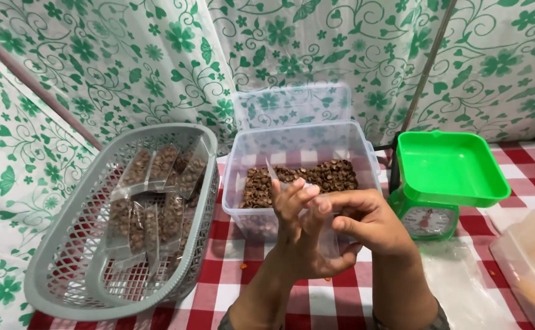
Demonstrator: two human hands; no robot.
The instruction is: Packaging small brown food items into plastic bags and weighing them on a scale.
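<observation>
While both hands (331, 226) pinched a clear bag (292, 201) standing upright between them, I saw the tub (243, 183) lay just beyond.

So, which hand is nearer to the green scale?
The right hand. It is just left of the green scale, apart from it. The left hand is further left, beyond the right one.

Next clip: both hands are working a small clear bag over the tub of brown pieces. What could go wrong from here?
1. The small clear plastic bag, pinched between the left hand and right hand, looks thin and slippery; it may slip from their grip.
2. The clear plastic tub of brown pieces sits right behind the hands; a knock could scatter pieces over the red-and-white checked tablecloth.
</observation>
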